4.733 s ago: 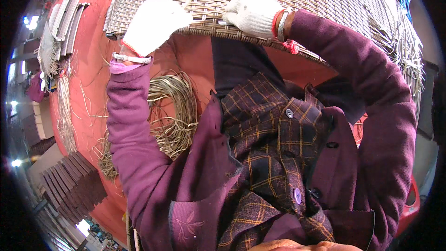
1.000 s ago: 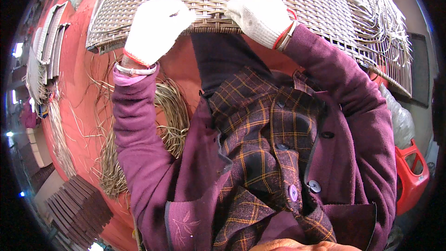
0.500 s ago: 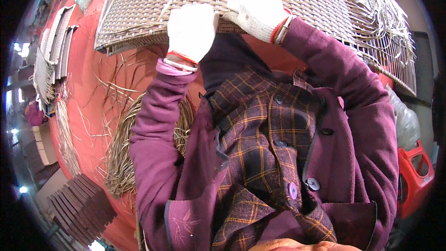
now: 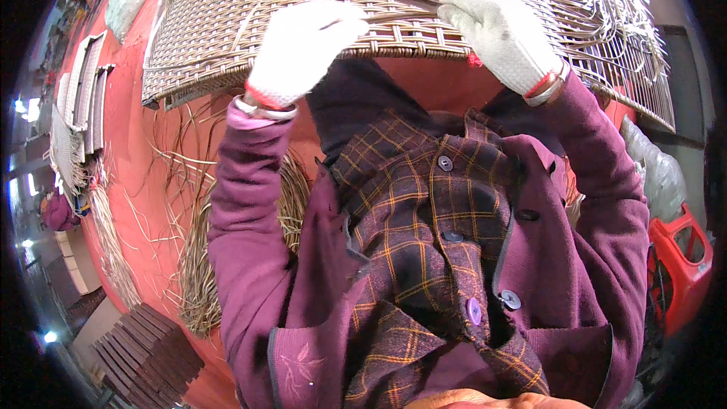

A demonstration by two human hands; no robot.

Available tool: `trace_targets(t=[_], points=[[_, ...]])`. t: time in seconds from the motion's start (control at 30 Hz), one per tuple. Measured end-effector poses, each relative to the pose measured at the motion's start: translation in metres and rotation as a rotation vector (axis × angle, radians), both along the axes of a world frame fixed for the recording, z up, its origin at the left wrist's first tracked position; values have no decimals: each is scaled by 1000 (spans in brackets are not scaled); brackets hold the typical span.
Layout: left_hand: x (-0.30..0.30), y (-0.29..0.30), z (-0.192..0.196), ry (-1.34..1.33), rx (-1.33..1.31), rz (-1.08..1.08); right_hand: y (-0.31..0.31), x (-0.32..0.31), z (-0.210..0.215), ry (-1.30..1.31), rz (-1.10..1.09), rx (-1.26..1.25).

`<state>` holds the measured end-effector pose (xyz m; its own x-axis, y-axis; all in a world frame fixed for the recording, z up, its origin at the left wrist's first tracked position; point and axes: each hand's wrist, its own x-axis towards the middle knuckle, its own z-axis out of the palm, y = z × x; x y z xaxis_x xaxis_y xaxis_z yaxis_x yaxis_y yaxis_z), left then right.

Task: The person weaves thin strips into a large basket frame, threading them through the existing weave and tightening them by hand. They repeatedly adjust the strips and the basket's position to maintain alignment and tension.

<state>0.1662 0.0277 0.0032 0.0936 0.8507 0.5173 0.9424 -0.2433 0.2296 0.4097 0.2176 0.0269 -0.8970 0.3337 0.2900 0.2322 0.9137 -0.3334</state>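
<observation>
A grey-brown woven wicker panel (image 4: 219, 23) stretches across the top of the view, its near edge toward me. My left hand (image 4: 303, 49), in a white knit glove, is closed over the panel near that edge, with thumb and fingers pinched together. To the right, my right hand (image 4: 503, 42), gloved alike, pinches a flat brown weaving strand (image 4: 409, 1) above the weave. The strand spans the space between my two hands, and its end at the left fingertips is partly hidden. Loose pale strand ends (image 4: 606, 23) hang in a tangle at the panel's right side.
A bundle of long strands (image 4: 198, 276) lies on the red floor (image 4: 140, 204) at left. Stacked brown slats (image 4: 148, 348) sit at the lower left, with more woven pieces (image 4: 79, 106) farther up. On the right stand a red plastic stool (image 4: 678, 257) and a clear plastic bag (image 4: 655, 159).
My hands, close together at the panel edge before, have moved apart: the left went left and slightly down, the right went right. A brown strand now shows between them.
</observation>
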Motion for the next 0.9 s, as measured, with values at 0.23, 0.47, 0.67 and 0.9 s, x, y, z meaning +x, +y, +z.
trace_targets(t=[0.23,0.47,0.67,0.9], points=[[-40,-30,-4,284,-74,-2,-7,-5,-10,-164,140,376],[-37,-29,-5,141,-57,-5,-13,-20,-7,-202,135,400],[-32,-27,-10,189,-72,33,-27,-58,-30,-194,146,327],[-35,-10,-8,225,-121,-19,-13,-51,-45,-51,193,235]])
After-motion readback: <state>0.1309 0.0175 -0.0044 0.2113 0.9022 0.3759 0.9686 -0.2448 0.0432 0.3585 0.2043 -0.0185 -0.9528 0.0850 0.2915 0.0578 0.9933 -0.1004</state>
